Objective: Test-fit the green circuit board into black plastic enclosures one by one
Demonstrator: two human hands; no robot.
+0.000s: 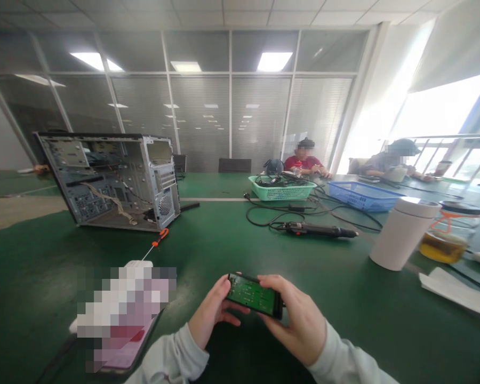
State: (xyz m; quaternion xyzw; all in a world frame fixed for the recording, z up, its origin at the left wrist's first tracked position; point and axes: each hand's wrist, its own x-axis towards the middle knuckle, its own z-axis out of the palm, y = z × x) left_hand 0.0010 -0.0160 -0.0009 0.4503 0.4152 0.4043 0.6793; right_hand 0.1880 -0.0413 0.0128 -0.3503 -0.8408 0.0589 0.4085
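Note:
A small black-framed device with a green circuit board [253,294] is held up over the green table, its board side facing me. My left hand [214,309] grips its left end, the thumb on the near face and fingers beneath. My right hand [298,314] holds the right end, with fingers along the top edge and thumb at the lower edge. To the left lie a pink phone-like item [132,341] and a white strip-shaped item [120,293], both partly blurred out. An orange-handled screwdriver [160,237] rests beyond them.
An open computer case [116,181] stands at the back left. An electric screwdriver [320,230] with its cable lies ahead, before a green basket [282,189] and a blue basket [364,196]. A white cup [403,233] and a jar [450,232] stand right. Two people sit beyond.

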